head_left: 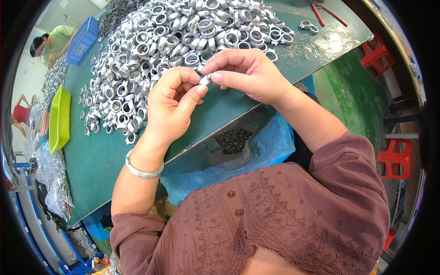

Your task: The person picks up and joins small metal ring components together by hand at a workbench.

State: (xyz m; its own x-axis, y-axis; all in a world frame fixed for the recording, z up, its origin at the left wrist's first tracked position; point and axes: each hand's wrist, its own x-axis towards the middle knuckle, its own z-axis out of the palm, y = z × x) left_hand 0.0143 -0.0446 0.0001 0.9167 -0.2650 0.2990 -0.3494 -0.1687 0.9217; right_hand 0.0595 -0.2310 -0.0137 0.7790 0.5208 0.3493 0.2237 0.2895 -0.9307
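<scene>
Between the fingertips of both hands is a small silver metal ring (206, 80), raised over the near edge of the green table. My left hand (172, 98) pinches its left side between thumb and fingers. From the other side my right hand (250, 75) grips it with thumb and forefinger. The fingers cover much of the ring, so its details are hidden. Just beyond my hands lies a large heap of silver metal rings (172, 41), each with small lugs on its side.
Red-handled pliers (318, 16) and a pair of loose rings (309, 27) lie far right. A yellow-green tray (59, 119) and blue crate (83, 40) are at left. Under the table edge, a blue plastic bag (270, 142) holds dark small parts. Another person (57, 41) sits far left.
</scene>
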